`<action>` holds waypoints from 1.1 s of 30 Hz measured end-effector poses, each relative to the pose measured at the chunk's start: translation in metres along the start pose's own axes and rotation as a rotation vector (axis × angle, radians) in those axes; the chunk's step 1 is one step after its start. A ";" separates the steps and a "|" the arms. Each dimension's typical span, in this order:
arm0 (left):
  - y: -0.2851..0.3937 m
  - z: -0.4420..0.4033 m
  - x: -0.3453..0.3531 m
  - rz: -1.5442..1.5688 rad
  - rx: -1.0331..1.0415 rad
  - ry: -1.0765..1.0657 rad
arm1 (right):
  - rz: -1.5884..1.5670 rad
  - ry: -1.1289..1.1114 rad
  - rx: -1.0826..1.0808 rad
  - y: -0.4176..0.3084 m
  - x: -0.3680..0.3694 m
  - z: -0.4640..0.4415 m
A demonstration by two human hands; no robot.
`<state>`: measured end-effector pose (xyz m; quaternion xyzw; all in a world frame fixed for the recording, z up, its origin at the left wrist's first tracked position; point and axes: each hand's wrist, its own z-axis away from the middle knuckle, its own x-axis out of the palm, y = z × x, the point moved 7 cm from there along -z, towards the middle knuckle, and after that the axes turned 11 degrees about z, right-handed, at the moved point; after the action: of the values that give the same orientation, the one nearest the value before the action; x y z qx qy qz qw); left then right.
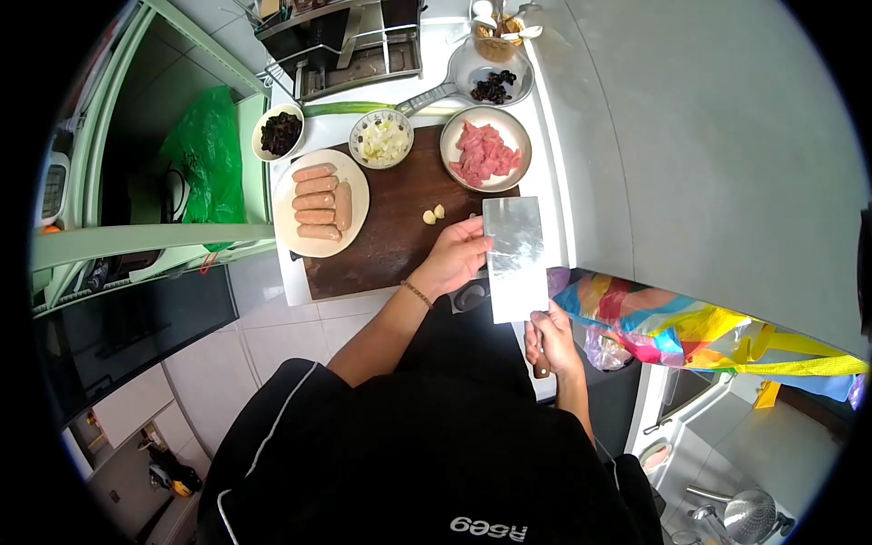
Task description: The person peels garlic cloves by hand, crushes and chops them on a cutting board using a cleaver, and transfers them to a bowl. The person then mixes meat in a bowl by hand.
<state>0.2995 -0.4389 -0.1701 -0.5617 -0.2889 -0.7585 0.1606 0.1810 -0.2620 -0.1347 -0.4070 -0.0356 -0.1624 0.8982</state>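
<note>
Cleaver is up between both hands, face toward the camera, over the near right part of the board. Right hand is closed round the handle, carrying most of the weight, I'd judge. Left hand is at the blade's left edge, thumb against the metal, fingers loosely extended; can't tell if they pinch, since the blade hides the tips. Looks like a two-point hold to steady a broad blade. Two garlic cloves sit on the board just left of the blade, near the left hand, so within easy reach. Plate of sausages overlaps the board's left side; onion bowl and meat bowl sit at its far side. That layout likely keeps food near while leaving the hands room. Small bowl and pan, both with dark pieces, are farther back on the table, probably parked out of the blade's way. Board lies flat, giving the cloves a level base.
</note>
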 end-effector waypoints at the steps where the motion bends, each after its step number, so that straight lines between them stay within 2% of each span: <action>1: 0.003 0.001 -0.009 0.015 0.033 0.113 | -0.006 0.019 0.000 0.001 -0.002 0.002; 3: 0.009 0.007 -0.027 0.043 0.098 0.339 | -0.028 0.069 -0.005 0.004 -0.008 0.004; 7: 0.018 0.004 -0.043 -0.305 0.168 0.360 | -0.037 0.140 -0.012 0.026 -0.022 0.009; 8: 0.019 0.001 -0.045 -0.426 0.263 0.379 | -0.006 0.144 -0.014 0.034 -0.023 0.007; 11: 0.024 0.001 -0.005 -1.157 0.530 0.198 | -0.016 0.127 -0.020 0.048 -0.023 -0.008; 13: 0.012 -0.005 0.000 -1.453 0.481 0.024 | -0.089 0.090 -0.039 0.049 -0.018 -0.018; 17: 0.011 -0.006 0.003 -1.488 0.490 -0.065 | -0.238 0.133 -0.073 0.047 -0.019 -0.016; 18: 0.013 -0.003 0.004 -1.479 0.486 -0.075 | -0.211 0.191 -0.078 0.046 -0.023 -0.010; 21: 0.016 0.000 0.003 -1.480 0.434 -0.091 | 0.126 0.282 -0.126 0.041 -0.033 0.003; 26: 0.020 -0.010 0.010 -1.654 0.428 -0.194 | 0.171 0.300 -0.109 0.068 -0.042 -0.018; 29: 0.004 -0.020 0.007 -1.923 0.370 -0.145 | 0.106 0.295 -0.126 0.074 -0.033 -0.038; 33: -0.018 -0.015 0.007 -1.944 0.401 -0.065 | 0.085 0.244 -0.126 0.082 0.005 -0.064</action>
<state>0.2761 -0.4336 -0.1705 -0.0636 -0.7510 -0.4815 -0.4473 0.2075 -0.2606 -0.2351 -0.4408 0.1013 -0.1742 0.8747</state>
